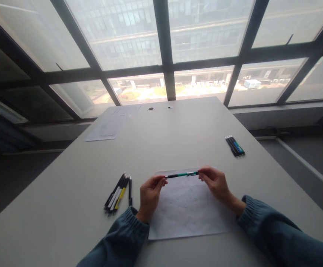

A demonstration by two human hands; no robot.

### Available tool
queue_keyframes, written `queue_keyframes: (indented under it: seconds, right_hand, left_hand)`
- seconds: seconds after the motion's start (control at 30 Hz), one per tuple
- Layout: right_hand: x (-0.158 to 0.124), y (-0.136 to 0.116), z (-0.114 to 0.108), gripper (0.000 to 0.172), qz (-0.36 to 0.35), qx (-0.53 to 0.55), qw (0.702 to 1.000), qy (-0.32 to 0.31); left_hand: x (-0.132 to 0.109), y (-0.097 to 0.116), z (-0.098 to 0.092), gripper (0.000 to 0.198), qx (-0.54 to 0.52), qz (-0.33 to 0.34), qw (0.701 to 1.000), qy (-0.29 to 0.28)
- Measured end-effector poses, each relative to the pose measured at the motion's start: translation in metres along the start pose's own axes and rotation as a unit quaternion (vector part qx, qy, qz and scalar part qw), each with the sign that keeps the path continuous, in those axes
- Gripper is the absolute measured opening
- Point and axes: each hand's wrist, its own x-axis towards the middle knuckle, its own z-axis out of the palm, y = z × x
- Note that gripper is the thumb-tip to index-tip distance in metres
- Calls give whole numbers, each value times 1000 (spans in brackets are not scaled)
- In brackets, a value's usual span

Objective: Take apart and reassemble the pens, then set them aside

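A green and black pen [182,174] is stretched level between my two hands, above the top part of a white sheet of paper [188,211]. My left hand [152,193] pinches its left end at the tip. At the clip end, my right hand [215,183] grips it between thumb and fingers. To the left of my left hand lies a bunch of black, white and yellow pens [116,194], with a single black pen [130,191] beside it. Farther off on the right rests a row of several black, blue and green pens [235,146].
The long pale table [175,141] runs away toward large windows [167,37]. Printed sheets [105,126] lie at its far left. Two round holes [150,108] sit near the far edge. Grey floor [312,159] shows beyond the right edge.
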Motion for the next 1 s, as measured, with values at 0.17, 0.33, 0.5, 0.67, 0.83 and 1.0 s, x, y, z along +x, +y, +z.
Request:
queue_keyframes:
  seconds: [0.17,0.33,0.5,0.67,0.83,1.0]
  right_hand:
    - [0,-2,-1,12,-25,-19,1000,-3]
    - [0,-3,0,10,-42,-30,999,1]
    - [-2,-1,-1,10,-49,-43,998,1]
    - [-3,-1,-2,10,-54,-49,997,-4]
    - [-3,0,-2,10,-51,-49,997,-2]
    - [-5,-2,-1,11,-52,-52,997,-5]
  left_hand:
    - [1,4,1,20,0,4,1000,2]
    - [1,5,2,21,-3,9,1000,1]
    - [1,2,3,21,-5,8,1000,0]
    - [1,0,3,22,-5,12,1000,-1]
    - [1,-1,3,22,-8,1,1000,-2]
    - [1,-2,3,24,-12,3,1000,1]
